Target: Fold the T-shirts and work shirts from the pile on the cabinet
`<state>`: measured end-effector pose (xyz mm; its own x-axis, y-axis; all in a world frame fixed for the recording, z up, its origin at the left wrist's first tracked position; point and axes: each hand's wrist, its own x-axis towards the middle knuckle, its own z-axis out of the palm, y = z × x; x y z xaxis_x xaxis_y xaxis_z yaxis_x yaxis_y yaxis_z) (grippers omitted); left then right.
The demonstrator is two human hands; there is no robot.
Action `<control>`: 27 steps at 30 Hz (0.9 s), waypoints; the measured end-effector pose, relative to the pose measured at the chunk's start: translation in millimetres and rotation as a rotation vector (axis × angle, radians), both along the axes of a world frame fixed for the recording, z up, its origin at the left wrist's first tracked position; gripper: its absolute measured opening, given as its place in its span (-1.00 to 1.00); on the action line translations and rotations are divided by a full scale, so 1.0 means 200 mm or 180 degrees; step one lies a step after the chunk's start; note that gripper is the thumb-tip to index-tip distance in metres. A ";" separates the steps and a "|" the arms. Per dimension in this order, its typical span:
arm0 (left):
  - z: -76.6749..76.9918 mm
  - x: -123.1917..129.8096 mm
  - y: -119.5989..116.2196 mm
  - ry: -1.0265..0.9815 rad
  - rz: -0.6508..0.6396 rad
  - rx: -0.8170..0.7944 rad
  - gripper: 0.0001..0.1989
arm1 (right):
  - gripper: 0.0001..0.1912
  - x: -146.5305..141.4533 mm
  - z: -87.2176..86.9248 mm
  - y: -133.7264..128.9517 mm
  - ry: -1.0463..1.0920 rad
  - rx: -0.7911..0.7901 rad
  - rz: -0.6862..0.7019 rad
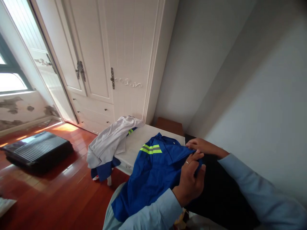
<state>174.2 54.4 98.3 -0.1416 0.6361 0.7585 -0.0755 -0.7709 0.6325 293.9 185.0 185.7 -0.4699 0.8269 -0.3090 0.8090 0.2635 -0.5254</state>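
Observation:
A blue work jacket with a yellow-green and grey reflective band lies partly on the white table and drapes over its near edge toward my lap. My left hand, a ring on one finger, is closed on the jacket's right edge. Just beyond it, my right hand has its fingertips bent onto the same edge, pinching the cloth near the collar side. Black fabric or a dark surface shows beneath my arms; I cannot tell which.
On the left of the white table lies a white garment, with blue cloth hanging below it. A black suitcase rests on the red wooden floor. Behind stand a white wardrobe and a brown box-like piece near the grey wall.

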 end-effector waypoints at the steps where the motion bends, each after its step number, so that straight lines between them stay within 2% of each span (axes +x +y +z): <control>1: -0.01 0.02 0.00 0.0053 -0.0112 0.0004 -0.93 | -0.16 0.03 0.02 -0.05 0.0273 -0.0207 -0.0162; 2: -0.02 0.05 -0.01 0.0112 -0.0234 0.0014 -0.94 | -0.11 0.04 0.03 -0.09 0.0496 -0.0375 -0.0227; 4: -0.03 0.10 -0.02 0.0230 -0.0497 0.0051 -0.95 | -0.02 0.05 0.05 -0.17 0.0580 -0.0468 -0.0054; 7: -0.06 0.14 -0.04 0.0409 -0.0770 0.0063 -0.90 | 0.18 0.00 0.01 -0.22 -0.0248 -0.0220 0.0334; 8: -0.08 0.14 -0.05 0.0473 -0.0804 0.0028 -0.89 | 0.14 -0.03 -0.02 -0.22 -0.0618 -0.0163 0.0378; 10: -0.10 0.12 -0.06 0.0599 -0.0812 -0.0114 -0.87 | -0.21 -0.08 -0.08 -0.21 -0.1157 -0.0155 0.0459; 12: -0.11 0.07 -0.07 0.0754 -0.0816 -0.0209 -0.84 | -0.55 -0.13 -0.13 -0.20 -0.1193 -0.0114 0.0568; 15: -0.08 -0.07 -0.09 0.0995 -0.0805 -0.0015 -0.81 | -0.72 -0.18 -0.12 -0.19 -0.0589 0.0289 0.0547; 18: -0.06 -0.26 -0.12 0.0838 -0.0476 0.0046 -0.77 | -0.75 -0.18 0.02 -0.20 0.0209 0.0698 0.0424; 21: -0.11 -0.50 -0.10 0.0075 0.0648 -0.0446 -0.78 | -0.76 -0.11 0.21 -0.27 0.0760 0.0976 0.0454; 23: -0.18 -0.67 -0.03 -0.0474 0.1434 -0.0949 -0.73 | -0.76 -0.04 0.34 -0.34 0.1136 0.1345 0.0645; 24: -0.21 -0.75 0.02 -0.0692 0.1657 -0.1204 -0.70 | -0.76 0.01 0.39 -0.38 0.1372 0.1582 0.0766; 25: -0.25 -0.82 0.07 -0.0881 0.1642 -0.1551 -0.67 | -0.76 0.05 0.43 -0.42 0.1629 0.1812 0.0861; 26: -0.28 -0.87 0.12 -0.1030 0.1381 -0.1981 -0.63 | -0.74 0.09 0.46 -0.46 0.1845 0.2004 0.0864; 27: -0.31 -0.91 0.17 -0.1121 0.0882 -0.2450 -0.57 | -0.72 0.13 0.48 -0.49 0.1986 0.2137 0.0769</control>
